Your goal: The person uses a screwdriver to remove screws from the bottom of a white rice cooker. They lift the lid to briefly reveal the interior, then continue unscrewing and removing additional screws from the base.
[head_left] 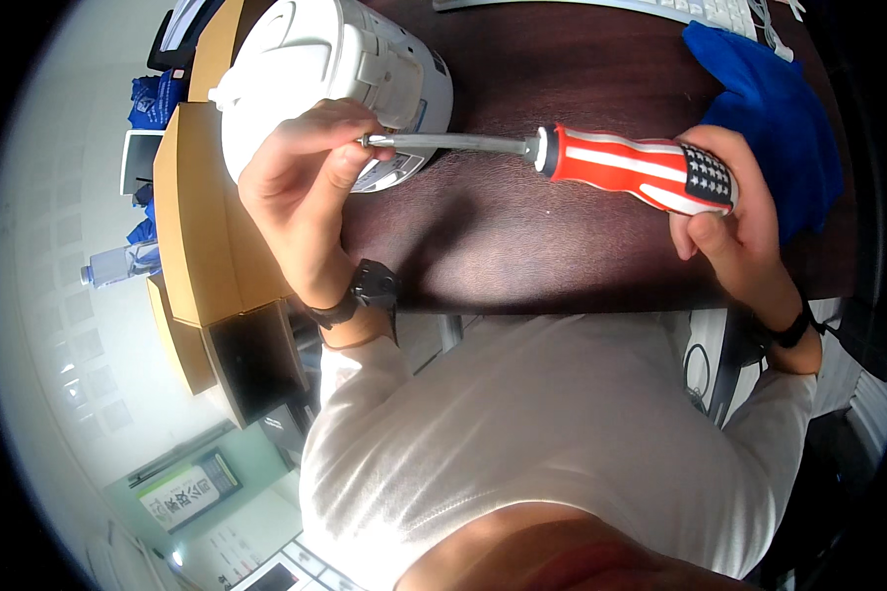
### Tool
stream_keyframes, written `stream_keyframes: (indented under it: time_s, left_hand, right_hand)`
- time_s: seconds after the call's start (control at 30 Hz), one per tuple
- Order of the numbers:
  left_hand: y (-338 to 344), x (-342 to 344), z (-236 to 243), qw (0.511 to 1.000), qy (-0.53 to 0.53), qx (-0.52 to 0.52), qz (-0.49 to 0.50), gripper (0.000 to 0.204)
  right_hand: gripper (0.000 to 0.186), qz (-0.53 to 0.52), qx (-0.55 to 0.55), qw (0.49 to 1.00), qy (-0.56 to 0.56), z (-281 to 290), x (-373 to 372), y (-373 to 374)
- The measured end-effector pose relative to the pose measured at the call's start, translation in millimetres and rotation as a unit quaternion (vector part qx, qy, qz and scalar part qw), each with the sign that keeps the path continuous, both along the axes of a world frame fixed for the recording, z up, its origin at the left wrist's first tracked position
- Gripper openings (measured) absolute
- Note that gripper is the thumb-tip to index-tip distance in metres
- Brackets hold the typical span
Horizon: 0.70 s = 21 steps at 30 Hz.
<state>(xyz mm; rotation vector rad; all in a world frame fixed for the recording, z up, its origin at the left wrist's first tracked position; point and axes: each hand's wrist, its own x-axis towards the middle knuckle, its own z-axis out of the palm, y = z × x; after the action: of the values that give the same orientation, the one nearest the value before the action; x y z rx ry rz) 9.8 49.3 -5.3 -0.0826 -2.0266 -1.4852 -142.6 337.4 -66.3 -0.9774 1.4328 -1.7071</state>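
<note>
My right hand (734,212) grips the red, white and blue handle of a large screwdriver (621,165) held level over the dark desk (522,236). Its steel shaft points left. My left hand (310,177) pinches the shaft's tip between thumb and fingers, right in front of a white rice cooker (315,59) that stands at the desk's left end. Whether a screw sits on the tip I cannot tell. Both wrists wear dark bands.
A blue cloth (779,108) lies on the desk behind my right hand, with a white keyboard (700,10) at the far edge. Left of the desk stand tan cardboard boxes (192,207), and a plastic bottle (118,264) lies on the floor.
</note>
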Motion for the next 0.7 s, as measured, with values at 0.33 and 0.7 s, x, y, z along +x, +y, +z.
stream_keyframes:
  time_s: [0.33, 0.7]
  left_hand:
    - [-13, -2, -11, 0.997, 0.013, -0.026, -0.066, 0.012]
    - [16, 1, 1, 0.984, -0.098, -0.088, 0.118, 0.026]
  right_hand:
    - [0.054, 0.06, 0.064, 0.994, 0.059, 0, 0, -8]
    - [0.052, 0.021, 0.062, 0.997, 0.043, -4, -13, -11]
